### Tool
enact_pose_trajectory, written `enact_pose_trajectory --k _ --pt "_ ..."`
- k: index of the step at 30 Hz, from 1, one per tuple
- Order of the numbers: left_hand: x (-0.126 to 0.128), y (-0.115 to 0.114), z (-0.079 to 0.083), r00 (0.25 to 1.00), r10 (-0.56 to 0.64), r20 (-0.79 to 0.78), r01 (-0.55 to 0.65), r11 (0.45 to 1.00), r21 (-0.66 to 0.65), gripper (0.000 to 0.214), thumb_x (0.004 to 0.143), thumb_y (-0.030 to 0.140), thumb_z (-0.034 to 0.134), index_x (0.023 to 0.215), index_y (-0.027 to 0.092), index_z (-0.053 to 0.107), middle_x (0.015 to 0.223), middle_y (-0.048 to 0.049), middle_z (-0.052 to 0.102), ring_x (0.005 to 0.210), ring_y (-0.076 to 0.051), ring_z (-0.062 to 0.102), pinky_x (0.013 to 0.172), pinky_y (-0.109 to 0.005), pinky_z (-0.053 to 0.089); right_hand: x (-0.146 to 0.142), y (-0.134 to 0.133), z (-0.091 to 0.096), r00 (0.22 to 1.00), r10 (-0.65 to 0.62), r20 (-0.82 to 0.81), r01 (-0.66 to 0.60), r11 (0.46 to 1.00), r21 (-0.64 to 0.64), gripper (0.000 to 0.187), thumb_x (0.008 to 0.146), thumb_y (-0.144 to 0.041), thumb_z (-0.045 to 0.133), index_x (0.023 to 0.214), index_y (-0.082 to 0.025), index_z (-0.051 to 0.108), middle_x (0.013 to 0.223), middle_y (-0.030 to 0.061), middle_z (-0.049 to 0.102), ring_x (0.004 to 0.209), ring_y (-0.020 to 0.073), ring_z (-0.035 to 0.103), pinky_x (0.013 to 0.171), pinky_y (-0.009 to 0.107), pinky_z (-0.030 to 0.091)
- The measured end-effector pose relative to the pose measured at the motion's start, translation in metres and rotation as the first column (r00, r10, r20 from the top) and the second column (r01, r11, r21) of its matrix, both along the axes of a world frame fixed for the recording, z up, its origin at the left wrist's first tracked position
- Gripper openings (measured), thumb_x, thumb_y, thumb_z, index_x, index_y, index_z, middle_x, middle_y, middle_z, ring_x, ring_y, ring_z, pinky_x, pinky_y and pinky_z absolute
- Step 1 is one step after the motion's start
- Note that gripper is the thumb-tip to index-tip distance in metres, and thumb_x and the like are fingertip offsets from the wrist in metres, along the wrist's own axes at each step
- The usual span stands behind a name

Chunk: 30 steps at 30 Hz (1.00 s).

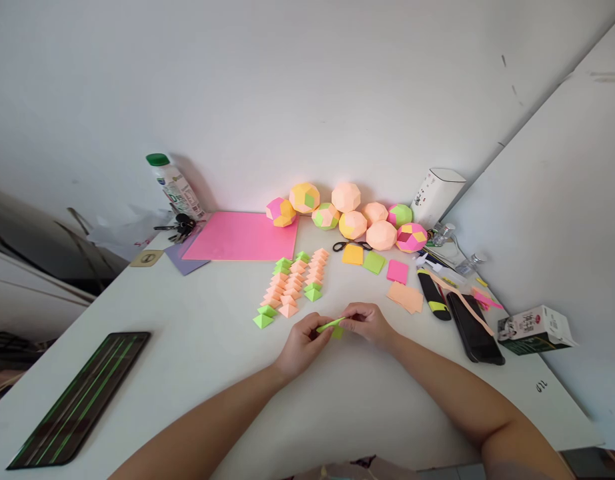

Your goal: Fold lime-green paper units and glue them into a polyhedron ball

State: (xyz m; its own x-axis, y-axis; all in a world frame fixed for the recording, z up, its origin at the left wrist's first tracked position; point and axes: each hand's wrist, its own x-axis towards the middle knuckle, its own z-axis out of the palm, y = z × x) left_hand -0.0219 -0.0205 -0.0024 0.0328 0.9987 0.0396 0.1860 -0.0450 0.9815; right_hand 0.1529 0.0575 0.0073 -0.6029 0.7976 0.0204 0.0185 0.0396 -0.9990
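Editor: Left edge first. What lies there?

Photographer: A dark flat tablet with green stripes [82, 393] lies at the near left of the white table [212, 373]. Far left, by the wall, a white plastic bottle with a green cap [175, 187] leans. A black bunch of keys [180, 227] sits just beside it, then a purple paper sheet [185, 261] at the near-left corner of a large pink paper sheet [242, 237].

Editor: And the middle?

Photographer: Rows of small folded orange and green paper pyramids [292, 283] run from the pink sheet toward the person. Just near of them, the left hand [300, 343] and the right hand [370, 323] meet over the table. Between them is a slim green folded paper piece [330, 325]. The left hand's thumb and fingertips are closed on its near-left end, and the right hand's fingers are curled and pinched on its far-right end. It is tilted, close to the tabletop; whether it touches, I cannot tell.

Editor: Right side?

Photographer: A cluster of faceted paper balls in peach, pink, yellow and green [352, 213] lines the wall, with black-handled scissors [350, 245] in front. Nearer lie an orange square note pad [353, 254], a green square note pad [374, 262], a pink square note pad [397, 271] and a peach paper stack [405, 297]. Further right stand a tall white box [437, 193], a black-and-yellow marker [434, 295] and a black smartphone [475, 328]. A white-and-green carton [535, 330] lies on its side at the right edge.
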Motion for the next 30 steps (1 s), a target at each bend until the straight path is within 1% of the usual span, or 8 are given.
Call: enact_pose_trajectory --k 4,7,14,20,23,25,28,30 --pt "0.0 -0.0003 0.0002 1.0 0.001 -0.003 -0.001 1.0 -0.006 0.024 0.084 0.036 0.053 0.091 0.019 0.068 0.076 -0.0023 0.057 0.066 -0.014 0.05 0.058 -0.025 0.039 -0.0004 0.0 0.0024 1.0 -0.005 0.001 0.005 1.0 -0.027 0.023 0.065 -0.037 0.076 0.069 -0.016 0.068 0.064 0.0 0.059 0.057 0.0112 0.049 0.053 0.025 0.039" --pt "0.0002 0.0001 0.0 1.0 -0.001 0.008 0.001 1.0 -0.016 0.023 0.083 0.035 0.054 0.091 0.018 0.068 0.078 -0.0028 0.057 0.068 -0.014 0.051 0.059 -0.025 0.039 0.0 0.0001 0.0022 1.0 0.005 0.008 -0.004 1.0 -0.012 0.022 0.067 -0.037 0.074 0.068 -0.016 0.068 0.064 0.0005 0.06 0.057 0.0116 0.05 0.053 0.026 0.039" --pt "0.0002 0.001 -0.0009 0.997 0.027 0.072 -0.022 0.998 -0.061 0.023 0.082 0.037 0.056 0.087 0.016 0.066 0.075 -0.0016 0.054 0.063 -0.012 0.047 0.055 -0.024 0.037 0.002 -0.0015 -0.0033 0.999 0.009 0.047 -0.015 0.993 0.118 0.02 0.074 -0.035 0.069 0.068 -0.016 0.067 0.063 0.0005 0.058 0.056 0.011 0.048 0.052 0.024 0.038" --pt "0.0006 0.0024 0.0032 0.982 0.04 0.183 -0.011 0.988 -0.157 0.024 0.078 0.04 0.059 0.081 0.016 0.061 0.067 0.002 0.05 0.052 -0.008 0.039 0.047 -0.022 0.031 0.0022 -0.0033 0.0 0.995 0.01 0.101 -0.028 0.982 0.185 0.026 0.08 -0.038 0.061 0.068 -0.016 0.062 0.065 0.001 0.056 0.057 0.0109 0.047 0.052 0.024 0.04" --pt "0.001 0.0028 0.0053 0.976 0.038 0.214 0.005 0.98 -0.197 0.024 0.077 0.04 0.06 0.079 0.016 0.06 0.061 0.0045 0.045 0.048 -0.007 0.036 0.044 -0.021 0.028 0.0009 -0.0046 0.0017 0.993 0.03 0.115 -0.054 0.975 0.215 0.023 0.081 -0.04 0.06 0.083 -0.017 0.063 0.077 0.0031 0.061 0.06 0.0107 0.05 0.054 0.023 0.042" --pt "0.0011 0.0031 0.0057 0.976 0.028 0.215 0.017 0.979 -0.201 0.024 0.076 0.04 0.061 0.08 0.016 0.06 0.06 0.0048 0.046 0.047 -0.007 0.036 0.043 -0.02 0.028 0.0 -0.0051 0.0008 0.99 0.047 0.13 -0.077 0.969 0.237 0.026 0.08 -0.04 0.061 0.092 -0.018 0.064 0.081 0.0043 0.064 0.06 0.0111 0.052 0.054 0.023 0.044" --pt "0.0007 0.0036 0.0055 0.979 0.012 0.203 0.028 0.981 -0.191 0.024 0.076 0.04 0.062 0.081 0.016 0.061 0.062 0.004 0.049 0.047 -0.006 0.039 0.044 -0.02 0.031 -0.0004 -0.0052 -0.0027 0.987 0.051 0.151 -0.091 0.959 0.269 0.026 0.081 -0.04 0.06 0.088 -0.017 0.069 0.078 0.0052 0.068 0.063 0.0136 0.057 0.057 0.026 0.046" --pt "0.0004 0.004 0.0058 0.979 0.015 0.203 0.025 0.981 -0.194 0.025 0.075 0.039 0.063 0.083 0.016 0.062 0.061 0.0039 0.051 0.048 -0.007 0.041 0.045 -0.02 0.033 0.0003 -0.005 -0.0049 0.989 0.018 0.147 -0.057 0.962 0.268 0.025 0.081 -0.039 0.06 0.084 -0.017 0.071 0.076 0.0055 0.07 0.065 0.0151 0.06 0.059 0.027 0.048"
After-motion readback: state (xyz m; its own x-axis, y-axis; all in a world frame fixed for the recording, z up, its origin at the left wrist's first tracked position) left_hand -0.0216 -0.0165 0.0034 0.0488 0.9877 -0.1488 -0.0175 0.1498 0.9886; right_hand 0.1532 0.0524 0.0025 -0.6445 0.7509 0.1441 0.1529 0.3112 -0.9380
